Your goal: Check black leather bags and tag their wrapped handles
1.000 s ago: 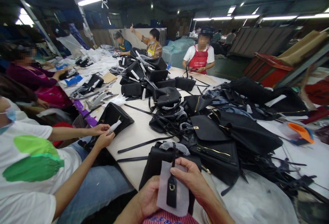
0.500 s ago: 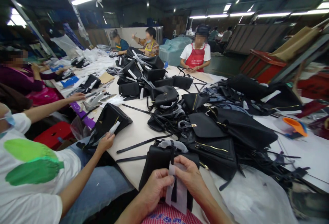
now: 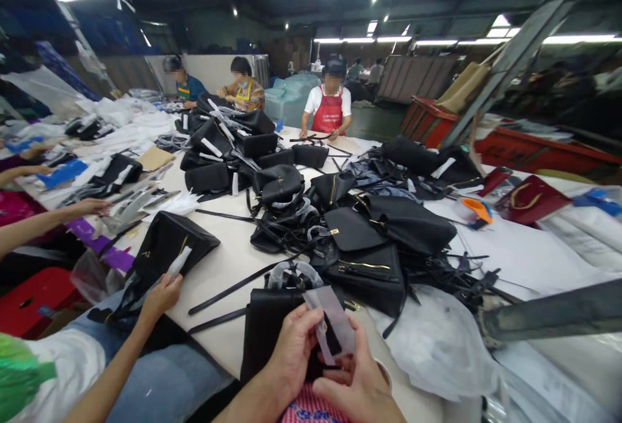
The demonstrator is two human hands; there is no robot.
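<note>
A piece of thin translucent white wrapping sheet (image 3: 336,313) is between my hands, over a dark strap or flap end. My left hand (image 3: 297,339) is closed, pinching the sheet's left edge between thumb and fingers. At the lower right edge, my right hand (image 3: 357,371) has its fingers curled round the sheet, its thumb lower and apart from it. Right behind them a black handbag (image 3: 262,322) stands upright at the table edge, partly hidden by my hands. Its handle (image 3: 294,273) is wrapped in translucent material.
Several black bags (image 3: 369,280) lie piled ahead, with straps across the table (image 3: 214,251). A clear plastic bag (image 3: 437,345) lies right. At left, a co-worker's hand (image 3: 162,293) holds another black bag (image 3: 170,241). A person in a red apron (image 3: 330,112) stands across.
The view has swung to the right. My right hand has dropped from the top of the sheet to its lower right edge, and the sheet now sits higher and tilted.
</note>
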